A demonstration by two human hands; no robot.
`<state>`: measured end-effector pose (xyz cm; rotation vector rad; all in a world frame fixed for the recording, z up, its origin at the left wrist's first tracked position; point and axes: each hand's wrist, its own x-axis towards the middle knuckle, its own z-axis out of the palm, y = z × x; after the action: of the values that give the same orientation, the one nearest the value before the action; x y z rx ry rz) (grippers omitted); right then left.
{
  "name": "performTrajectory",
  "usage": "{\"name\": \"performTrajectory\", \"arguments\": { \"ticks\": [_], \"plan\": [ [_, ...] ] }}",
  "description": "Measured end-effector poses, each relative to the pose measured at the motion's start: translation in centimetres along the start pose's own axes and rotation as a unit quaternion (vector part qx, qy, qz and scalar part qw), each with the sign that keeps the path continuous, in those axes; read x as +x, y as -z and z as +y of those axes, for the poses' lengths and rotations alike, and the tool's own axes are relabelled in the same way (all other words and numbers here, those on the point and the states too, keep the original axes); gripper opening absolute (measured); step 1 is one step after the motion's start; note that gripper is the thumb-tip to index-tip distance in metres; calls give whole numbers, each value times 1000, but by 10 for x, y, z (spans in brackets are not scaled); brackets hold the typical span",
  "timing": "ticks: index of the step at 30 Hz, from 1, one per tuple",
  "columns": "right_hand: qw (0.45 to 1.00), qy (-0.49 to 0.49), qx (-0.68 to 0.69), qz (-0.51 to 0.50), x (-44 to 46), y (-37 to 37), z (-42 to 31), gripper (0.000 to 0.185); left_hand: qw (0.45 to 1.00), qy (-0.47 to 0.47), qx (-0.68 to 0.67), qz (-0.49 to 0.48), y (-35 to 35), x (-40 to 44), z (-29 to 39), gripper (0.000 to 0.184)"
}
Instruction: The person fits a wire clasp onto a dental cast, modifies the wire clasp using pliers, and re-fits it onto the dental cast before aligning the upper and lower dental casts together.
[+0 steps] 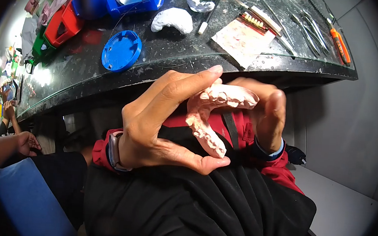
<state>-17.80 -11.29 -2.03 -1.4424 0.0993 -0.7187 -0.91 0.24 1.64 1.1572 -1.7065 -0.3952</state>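
A pale pink dental cast (205,112), curved like a horseshoe with tooth shapes along it, is held above my lap in front of the bench edge. My left hand (153,119) grips it, the thumb at its lower end and the fingers at its top. My right hand (267,113) is beside the cast's upper right end, its fingers curled and partly blurred behind it. Whether those fingers touch the cast is hard to tell.
On the dark bench (167,54) are a blue round lid (122,51), white casts (172,20), a stained paper (244,40), metal tools (311,32), an orange-handled tool (339,45) and colored bins (64,24). At the left sits a co-worker (32,194).
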Motion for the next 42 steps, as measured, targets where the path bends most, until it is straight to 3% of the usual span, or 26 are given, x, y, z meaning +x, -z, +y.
{"name": "performTrajectory", "arguments": {
  "ticks": [3, 6, 9, 14, 18, 28, 33, 42],
  "plan": [
    [949, 239, -116, 171, 5, -7, -1, 39, 1000, 5, -5, 8, -3, -3, -2, 102],
    [896, 295, -321, 83, 7, -7, -8, 47, 1000, -20, 9, 9, -5, -2, -4, 101],
    [894, 330, -297, 60, 12, -3, -4, 37, 998, -53, 8, 35, -8, 0, -3, 77],
    [906, 316, -262, 100, 11, -11, -6, 28, 993, -99, -56, -13, -7, -2, -13, 78],
    [894, 334, -296, 43, 11, -5, -9, 32, 981, -146, -123, -24, -11, -1, -24, 82],
    [893, 328, -304, 53, 10, -11, -7, 29, 981, -137, -137, -24, -13, 4, -15, 84],
    [875, 350, -316, 107, 11, -14, -1, 24, 986, -131, -95, -32, -11, -1, -18, 97],
    [879, 347, -315, 87, 9, -10, -5, 24, 990, -130, -61, -14, -10, -3, -16, 75]
  ]
}}
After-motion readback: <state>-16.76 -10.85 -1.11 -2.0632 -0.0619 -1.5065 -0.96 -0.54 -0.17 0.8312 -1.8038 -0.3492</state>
